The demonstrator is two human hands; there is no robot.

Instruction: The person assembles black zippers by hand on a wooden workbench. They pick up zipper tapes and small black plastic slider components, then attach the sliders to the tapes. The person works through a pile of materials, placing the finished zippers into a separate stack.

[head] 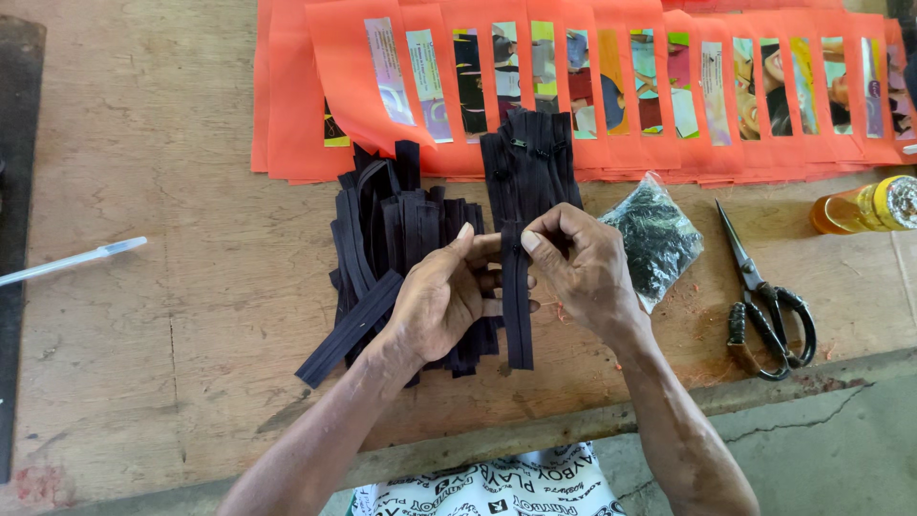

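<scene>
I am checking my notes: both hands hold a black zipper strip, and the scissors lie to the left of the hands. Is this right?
Not quite. The scissors lie to the right of the hands, as the head view shows. Left hand and right hand do hold the black zipper strip.

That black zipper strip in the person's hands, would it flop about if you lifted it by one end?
Probably floppy: the long black zipper strip hangs limp below the left hand and right hand, and the loose black strips piled beside it bend and curl. It likely weighs little, being thin tape. Its woven surface probably grips rather than slips.
</scene>
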